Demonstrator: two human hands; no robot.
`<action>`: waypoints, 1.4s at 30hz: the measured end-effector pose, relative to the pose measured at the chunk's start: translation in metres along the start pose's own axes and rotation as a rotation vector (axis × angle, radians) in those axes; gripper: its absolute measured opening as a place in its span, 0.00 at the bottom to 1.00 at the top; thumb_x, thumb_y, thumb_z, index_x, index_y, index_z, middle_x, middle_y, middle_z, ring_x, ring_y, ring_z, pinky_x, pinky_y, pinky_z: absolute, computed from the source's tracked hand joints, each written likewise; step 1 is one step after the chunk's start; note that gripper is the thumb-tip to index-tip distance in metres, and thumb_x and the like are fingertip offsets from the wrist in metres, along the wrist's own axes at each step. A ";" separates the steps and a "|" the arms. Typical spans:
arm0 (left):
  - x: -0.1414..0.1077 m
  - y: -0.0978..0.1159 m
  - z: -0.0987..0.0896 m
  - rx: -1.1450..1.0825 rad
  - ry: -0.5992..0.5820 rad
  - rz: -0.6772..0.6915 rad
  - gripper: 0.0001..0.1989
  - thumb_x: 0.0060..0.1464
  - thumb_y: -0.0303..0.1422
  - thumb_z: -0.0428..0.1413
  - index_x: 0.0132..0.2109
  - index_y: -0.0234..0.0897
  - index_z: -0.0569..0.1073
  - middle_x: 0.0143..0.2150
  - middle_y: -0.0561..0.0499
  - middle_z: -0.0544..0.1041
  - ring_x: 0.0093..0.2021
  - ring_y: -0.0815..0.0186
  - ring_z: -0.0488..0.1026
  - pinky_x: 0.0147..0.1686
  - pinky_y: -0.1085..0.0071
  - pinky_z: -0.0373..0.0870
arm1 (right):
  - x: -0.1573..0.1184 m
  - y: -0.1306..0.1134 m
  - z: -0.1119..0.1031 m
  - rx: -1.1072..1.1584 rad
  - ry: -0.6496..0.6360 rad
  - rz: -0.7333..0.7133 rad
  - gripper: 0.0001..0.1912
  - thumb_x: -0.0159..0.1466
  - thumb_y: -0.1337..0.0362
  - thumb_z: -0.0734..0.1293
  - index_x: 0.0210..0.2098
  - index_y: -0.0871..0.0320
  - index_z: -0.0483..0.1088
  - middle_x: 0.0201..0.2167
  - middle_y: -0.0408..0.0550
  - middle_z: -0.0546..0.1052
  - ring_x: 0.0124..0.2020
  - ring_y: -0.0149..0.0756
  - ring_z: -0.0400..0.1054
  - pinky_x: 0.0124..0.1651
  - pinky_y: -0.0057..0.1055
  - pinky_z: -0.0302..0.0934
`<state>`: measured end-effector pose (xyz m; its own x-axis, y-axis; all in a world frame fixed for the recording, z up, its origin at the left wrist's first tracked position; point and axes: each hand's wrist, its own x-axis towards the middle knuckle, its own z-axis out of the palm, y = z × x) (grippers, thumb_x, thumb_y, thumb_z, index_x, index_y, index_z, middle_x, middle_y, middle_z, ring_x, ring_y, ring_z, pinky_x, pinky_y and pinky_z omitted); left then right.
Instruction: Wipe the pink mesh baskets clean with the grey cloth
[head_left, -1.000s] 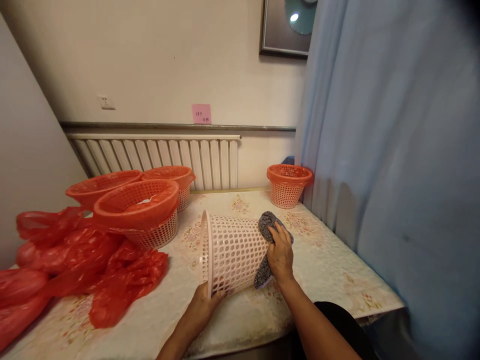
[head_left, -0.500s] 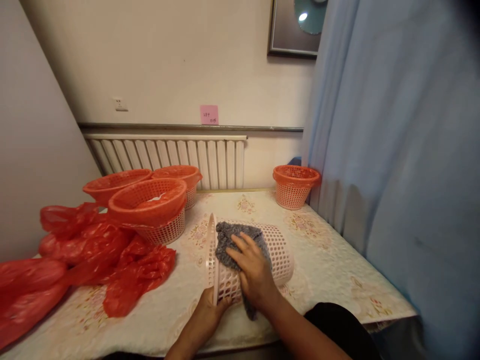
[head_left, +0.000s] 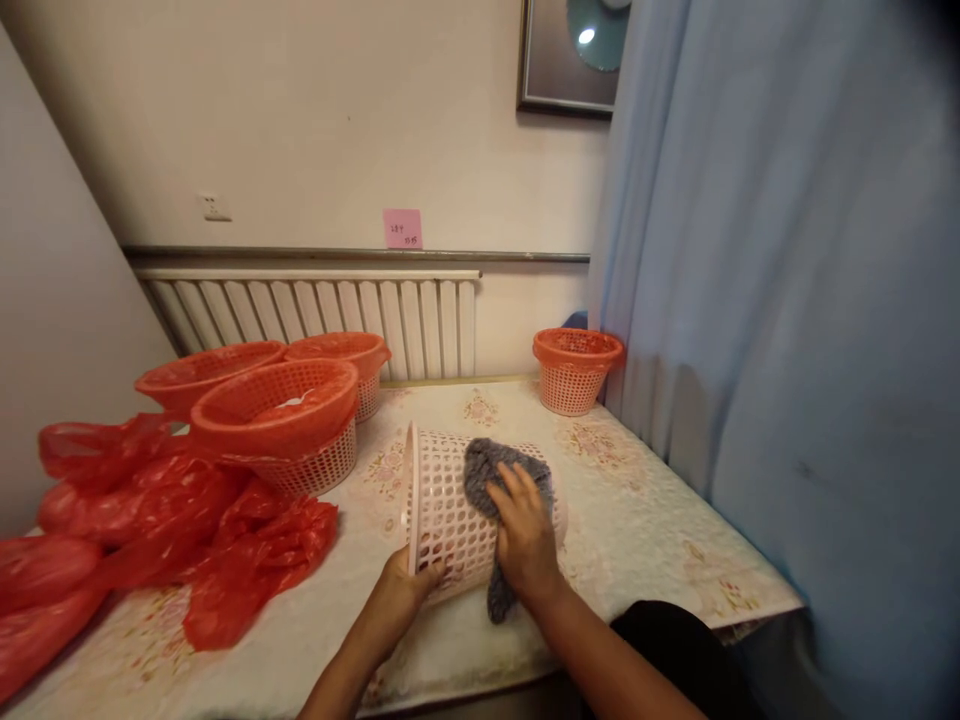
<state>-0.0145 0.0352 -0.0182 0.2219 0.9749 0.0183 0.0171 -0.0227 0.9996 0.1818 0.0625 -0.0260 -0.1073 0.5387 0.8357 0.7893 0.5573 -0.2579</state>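
A pale pink perforated plastic wastebasket [head_left: 442, 500] lies on its side on the table, its open rim facing left. My left hand [head_left: 405, 590] grips that rim at the near side, thumb outside and fingers partly hidden inside. On the basket's upper side, toward its base, my right hand [head_left: 525, 530] presses a grey cloth [head_left: 487, 475]. Its fingers lie over the cloth, and one end of the cloth hangs down beside the wrist.
Several wastebaskets lined with red bags, including a front one [head_left: 315, 455], stand at the left. Crumpled red plastic bags [head_left: 150, 500] lie before them. Another lined basket [head_left: 574, 375] stands at the back right, beside a blue curtain [head_left: 712, 300]. A radiator [head_left: 420, 320] runs along the wall.
My right hand has slid the cloth along the basket from near the rim toward the base. My left hand still holds the rim. The view has shifted slightly right.
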 end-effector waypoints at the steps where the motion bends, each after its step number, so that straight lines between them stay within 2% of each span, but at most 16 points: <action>1: 0.001 0.001 0.000 0.011 0.006 -0.005 0.22 0.46 0.41 0.61 0.46 0.31 0.76 0.44 0.43 0.82 0.46 0.53 0.77 0.52 0.60 0.69 | 0.002 0.011 -0.001 -0.013 0.013 0.053 0.32 0.53 0.82 0.54 0.54 0.58 0.68 0.62 0.52 0.63 0.67 0.44 0.48 0.64 0.51 0.53; 5: 0.002 0.000 -0.001 0.053 0.049 -0.014 0.22 0.46 0.42 0.60 0.46 0.31 0.77 0.42 0.43 0.83 0.46 0.52 0.77 0.51 0.59 0.70 | 0.004 0.051 -0.003 -0.085 0.040 0.228 0.30 0.53 0.81 0.54 0.53 0.60 0.69 0.60 0.52 0.65 0.65 0.44 0.51 0.65 0.50 0.52; 8: 0.002 -0.007 -0.002 0.084 0.084 -0.009 0.23 0.47 0.42 0.60 0.47 0.31 0.77 0.44 0.41 0.82 0.47 0.50 0.77 0.52 0.57 0.70 | 0.001 0.068 -0.003 -0.114 0.067 0.283 0.30 0.53 0.80 0.55 0.52 0.61 0.69 0.60 0.53 0.66 0.63 0.44 0.53 0.64 0.49 0.52; 13: -0.004 -0.017 -0.006 0.179 0.001 0.061 0.19 0.49 0.40 0.59 0.46 0.33 0.78 0.48 0.43 0.81 0.51 0.50 0.75 0.58 0.55 0.65 | -0.002 0.074 0.000 -0.119 0.065 0.277 0.31 0.52 0.80 0.55 0.53 0.60 0.69 0.60 0.52 0.65 0.64 0.44 0.53 0.64 0.50 0.52; 18: -0.007 -0.018 -0.007 0.193 -0.073 0.076 0.19 0.52 0.38 0.58 0.49 0.35 0.77 0.50 0.44 0.80 0.52 0.52 0.74 0.59 0.57 0.64 | 0.002 0.071 -0.002 -0.090 0.045 0.257 0.31 0.52 0.80 0.55 0.53 0.60 0.69 0.60 0.52 0.65 0.64 0.44 0.52 0.64 0.50 0.52; 21: -0.007 -0.021 -0.006 0.184 -0.091 0.078 0.19 0.53 0.38 0.58 0.50 0.33 0.77 0.51 0.43 0.80 0.53 0.52 0.74 0.58 0.57 0.64 | 0.009 0.053 -0.007 -0.041 0.019 0.196 0.32 0.51 0.81 0.55 0.53 0.60 0.69 0.60 0.52 0.65 0.64 0.44 0.52 0.64 0.50 0.52; 25: -0.009 -0.020 0.000 0.131 -0.112 0.095 0.18 0.53 0.37 0.58 0.50 0.33 0.76 0.50 0.44 0.80 0.53 0.53 0.73 0.59 0.58 0.63 | 0.012 -0.001 -0.011 0.062 -0.040 -0.003 0.34 0.49 0.81 0.54 0.54 0.61 0.68 0.62 0.52 0.63 0.66 0.45 0.48 0.64 0.50 0.52; 28: -0.012 -0.018 0.005 0.074 -0.107 0.084 0.18 0.52 0.38 0.60 0.48 0.32 0.77 0.47 0.44 0.81 0.49 0.52 0.75 0.55 0.59 0.67 | 0.004 -0.044 -0.013 0.121 -0.126 -0.203 0.30 0.53 0.78 0.56 0.54 0.61 0.67 0.64 0.52 0.61 0.68 0.50 0.43 0.63 0.53 0.53; 31: -0.012 -0.016 0.007 0.022 -0.051 0.042 0.20 0.50 0.41 0.61 0.46 0.31 0.77 0.45 0.43 0.81 0.46 0.51 0.76 0.50 0.60 0.70 | -0.003 -0.063 -0.010 0.094 -0.139 -0.251 0.28 0.57 0.75 0.57 0.57 0.61 0.65 0.64 0.54 0.61 0.68 0.54 0.40 0.61 0.55 0.54; 33: -0.009 -0.014 0.007 -0.006 -0.020 0.025 0.21 0.49 0.41 0.62 0.45 0.31 0.76 0.44 0.44 0.82 0.46 0.51 0.76 0.50 0.60 0.70 | -0.003 -0.059 -0.007 0.069 -0.132 -0.237 0.27 0.58 0.75 0.57 0.57 0.61 0.65 0.63 0.54 0.61 0.68 0.52 0.40 0.60 0.54 0.55; 35: -0.006 -0.011 0.006 -0.029 0.008 0.009 0.22 0.47 0.40 0.63 0.46 0.31 0.76 0.44 0.44 0.82 0.46 0.52 0.76 0.50 0.61 0.70 | 0.001 -0.044 -0.005 0.049 -0.120 -0.191 0.27 0.59 0.76 0.57 0.57 0.59 0.65 0.63 0.53 0.62 0.68 0.50 0.42 0.61 0.53 0.55; 42: 0.003 -0.002 0.004 -0.027 0.048 -0.024 0.21 0.47 0.40 0.61 0.45 0.30 0.76 0.42 0.43 0.82 0.44 0.53 0.77 0.50 0.60 0.71 | 0.013 0.029 -0.005 -0.057 -0.026 0.109 0.30 0.54 0.82 0.54 0.53 0.62 0.69 0.62 0.54 0.64 0.66 0.45 0.48 0.65 0.50 0.51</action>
<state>-0.0097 0.0376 -0.0203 0.1743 0.9847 -0.0053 -0.0046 0.0062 1.0000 0.2064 0.0828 -0.0208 -0.0346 0.6108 0.7910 0.8299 0.4585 -0.3177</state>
